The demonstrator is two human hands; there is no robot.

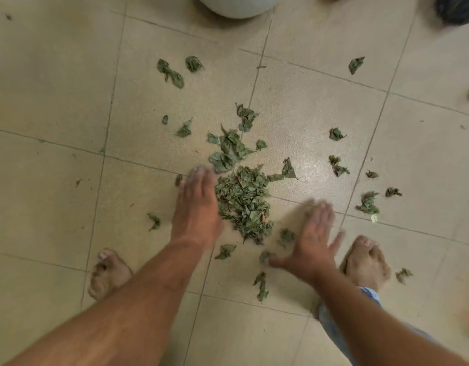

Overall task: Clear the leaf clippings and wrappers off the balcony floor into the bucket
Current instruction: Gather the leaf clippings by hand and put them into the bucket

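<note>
Heap of crumpled dry green leaf clippings on beige speckled tile floor, strays scattered around, L hand flat at heap's left edge, fingers straight, R hand flat, fingers spread, holding nothing, both blurred, white rounded vessel at top.

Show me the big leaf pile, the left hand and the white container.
big leaf pile (242, 204): head view, heap's middle.
left hand (197, 207): head view, back of hand.
white container (238, 5): head view, curved lower wall.
</note>
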